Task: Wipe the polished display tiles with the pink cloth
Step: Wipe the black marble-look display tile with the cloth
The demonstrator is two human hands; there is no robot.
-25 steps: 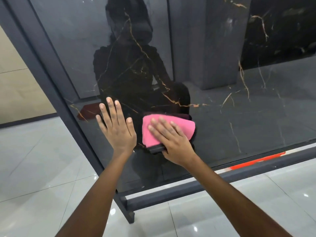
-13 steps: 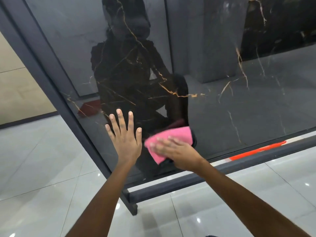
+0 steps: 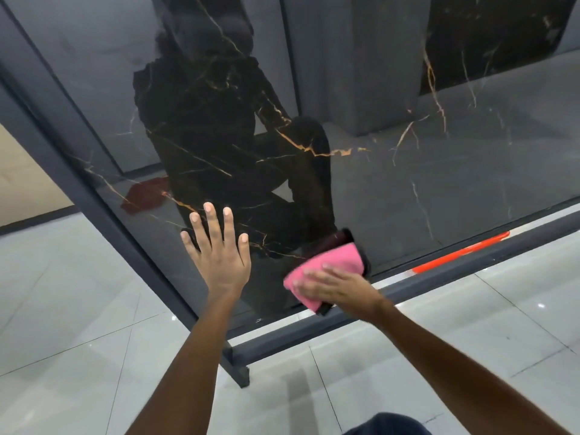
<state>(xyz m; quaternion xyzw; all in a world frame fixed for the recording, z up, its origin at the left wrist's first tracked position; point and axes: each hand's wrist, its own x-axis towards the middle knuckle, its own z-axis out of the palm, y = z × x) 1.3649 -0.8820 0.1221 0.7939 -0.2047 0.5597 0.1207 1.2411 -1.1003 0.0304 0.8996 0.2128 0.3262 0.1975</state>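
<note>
We press our left hand [image 3: 219,262] flat against the polished display tile [image 3: 408,183], its fingers [image 3: 209,221] straight and spread apart. Our right hand [image 3: 332,285] lies flat over the pink cloth [image 3: 326,265], fingers straight and slightly apart, holding it against the tile's lower edge (just above the dark frame rail [image 3: 439,277]). The tile is black with gold veins and stands upright on the pale floor [image 3: 78,309].

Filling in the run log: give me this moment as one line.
left hand: flat on display tile | right hand: pressing pink cloth low on tile, near bottom frame rail | wipe under way
</note>
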